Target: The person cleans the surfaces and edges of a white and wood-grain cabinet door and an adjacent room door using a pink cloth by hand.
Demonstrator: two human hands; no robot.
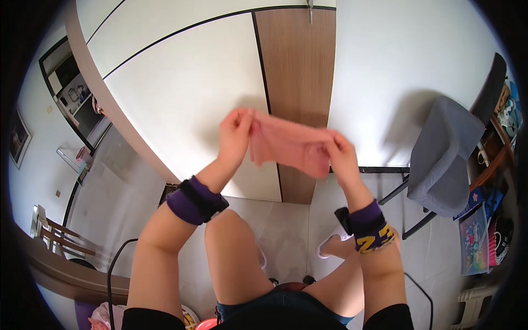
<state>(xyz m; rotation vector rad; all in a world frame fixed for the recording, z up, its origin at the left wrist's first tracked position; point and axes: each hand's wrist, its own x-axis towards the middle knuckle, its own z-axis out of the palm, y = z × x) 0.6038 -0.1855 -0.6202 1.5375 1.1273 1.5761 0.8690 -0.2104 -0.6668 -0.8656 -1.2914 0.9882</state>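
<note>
A small piece of thin pink cloth (pixel 289 144) is stretched between my two hands, held up in front of me above my knees. My left hand (pixel 235 135) pinches its left end between thumb and fingers. At the other end, slightly lower, my right hand (pixel 342 157) grips the cloth near a bunched part. The cloth sags a little along its lower edge and is slightly blurred; whether it is a sock or another garment I cannot tell. Purple bands (pixel 197 199) with black straps are around both wrists.
A grey chair (pixel 440 159) stands to the right, by a clear plastic box (pixel 474 242) and a cluttered shelf. Ahead is a white and wood-brown cabinet (pixel 294 82). A doorway opens at left. Pink fabric (pixel 102 318) lies low at left, and black cables hang beside both arms.
</note>
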